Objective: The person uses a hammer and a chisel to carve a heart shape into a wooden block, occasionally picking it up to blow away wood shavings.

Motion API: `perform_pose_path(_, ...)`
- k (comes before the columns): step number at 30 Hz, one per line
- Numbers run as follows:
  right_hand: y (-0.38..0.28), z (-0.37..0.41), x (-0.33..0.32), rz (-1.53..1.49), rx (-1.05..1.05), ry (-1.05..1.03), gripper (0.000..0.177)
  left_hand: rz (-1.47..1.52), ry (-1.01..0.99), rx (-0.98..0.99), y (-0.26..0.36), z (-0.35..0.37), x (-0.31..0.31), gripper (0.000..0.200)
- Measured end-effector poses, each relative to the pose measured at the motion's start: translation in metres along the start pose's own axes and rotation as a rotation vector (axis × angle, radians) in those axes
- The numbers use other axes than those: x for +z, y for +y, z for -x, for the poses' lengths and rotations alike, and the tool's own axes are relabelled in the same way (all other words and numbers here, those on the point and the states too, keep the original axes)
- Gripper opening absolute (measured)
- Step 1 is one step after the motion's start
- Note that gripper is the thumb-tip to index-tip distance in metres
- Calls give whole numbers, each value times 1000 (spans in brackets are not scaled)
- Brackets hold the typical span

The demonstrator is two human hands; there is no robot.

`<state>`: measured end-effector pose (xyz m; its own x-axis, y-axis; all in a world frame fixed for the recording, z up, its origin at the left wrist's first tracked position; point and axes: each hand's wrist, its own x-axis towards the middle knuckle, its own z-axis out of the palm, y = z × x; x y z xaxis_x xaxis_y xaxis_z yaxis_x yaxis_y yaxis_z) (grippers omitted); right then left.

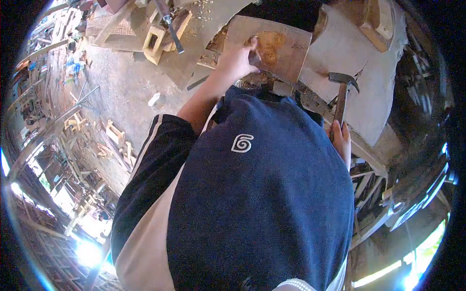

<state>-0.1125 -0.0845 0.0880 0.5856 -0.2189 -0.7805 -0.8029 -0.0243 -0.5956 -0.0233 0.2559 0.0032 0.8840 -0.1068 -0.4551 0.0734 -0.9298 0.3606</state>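
Note:
My left hand [238,59] is closed around a small tool, likely a chisel [254,57], with its tip pressed to a square wooden board [286,46]. The board bears a rough carved patch near its middle. A hammer [342,89] with a dark metal head and wooden handle is raised upright beside the board, gripped by my right hand [342,140]. My dark blue shirt [262,194] fills the lower middle of the head view and hides what lies below the board.
The board rests on a large pale wooden slab [349,53]. Wooden stools and frames [158,39] stand on the dusty concrete floor [121,82] at upper left, with a long metal tool [172,26] across them. Stacked timber [73,160] fills the left side.

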Motion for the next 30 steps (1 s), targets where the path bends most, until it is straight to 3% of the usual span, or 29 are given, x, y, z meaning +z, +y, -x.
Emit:
perform_pose_path(3, 0, 0, 0, -26, -4, -19, 18, 103, 68, 41, -4, 10, 10, 86)
perform_pose_path(7, 1, 2, -1, -4, 4, -36, 19, 195, 218, 121, -12, 11, 30, 92)
perform_pose_path(9, 5, 0, -2, 12, -12, -38, 19, 23, 483, -11, -9, 8, 35, 97)
perform_pose_path(10, 6, 0, -2, 28, -29, -41, 20, 23, 481, -11, -9, 8, 34, 97)
perform_pose_path(12, 5, 1, -1, 18, -12, -32, 20, 72, 228, -53, -8, 5, 30, 100)
perform_pose_path(19, 0, 6, 6, -65, 39, -18, 20, -19, 146, 10, -9, 11, 21, 86)
perform_pose_path(24, 6, -1, 2, 7, -5, -29, 19, 100, 185, 149, -9, 15, 18, 56)
perform_pose_path(28, 2, 4, 6, -63, 46, -32, 21, 139, 262, 202, -4, 16, 19, 53)
perform_pose_path(30, 7, 0, 3, -12, 3, -27, 20, 161, 166, 110, 5, 18, 12, 69)
